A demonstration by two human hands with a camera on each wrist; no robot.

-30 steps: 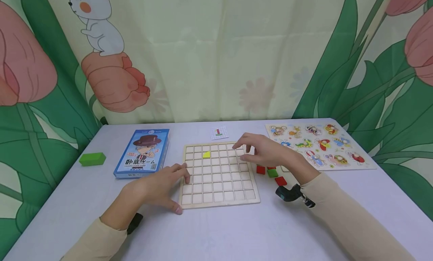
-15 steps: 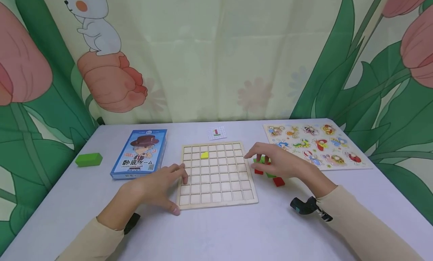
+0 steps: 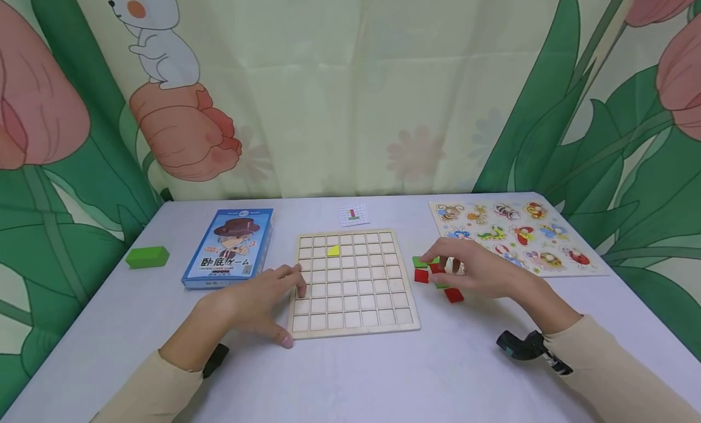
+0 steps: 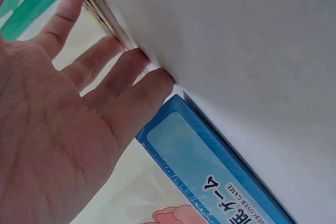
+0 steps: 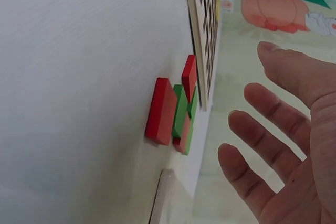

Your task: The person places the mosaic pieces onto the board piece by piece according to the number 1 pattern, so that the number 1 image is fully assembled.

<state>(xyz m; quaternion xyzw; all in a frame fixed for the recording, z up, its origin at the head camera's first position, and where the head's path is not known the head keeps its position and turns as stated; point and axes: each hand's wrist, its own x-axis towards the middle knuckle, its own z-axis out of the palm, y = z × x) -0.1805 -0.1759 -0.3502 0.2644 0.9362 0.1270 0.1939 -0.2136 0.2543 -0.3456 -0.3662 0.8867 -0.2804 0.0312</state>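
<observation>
A square wooden grid board [image 3: 358, 301] lies in the middle of the table, with one yellow tile [image 3: 333, 251] in an upper-left cell. My left hand [image 3: 249, 301] rests at the board's left edge, fingers over the rim and thumb near the lower-left corner. Over several loose tiles to the right of the board hovers my right hand [image 3: 473, 268], its fingers apart and nothing between them. Among those tiles are a red tile [image 3: 454, 295] nearest me and a green tile [image 3: 419, 262] at the back; the hand hides part of the pile. In the right wrist view, the red tile [image 5: 161, 111] lies below the spread fingers.
A blue game box [image 3: 227, 249] lies left of the board, and a green block [image 3: 148, 257] farther left. Behind the board is a small pattern card [image 3: 353, 215]. An insect puzzle board [image 3: 520, 234] lies at the back right. A printed curtain [image 3: 328, 106] hangs behind the table.
My right hand has moved from above the board's upper right corner, rightward and toward me, to over the loose tiles. My left hand stays at the board's left edge.
</observation>
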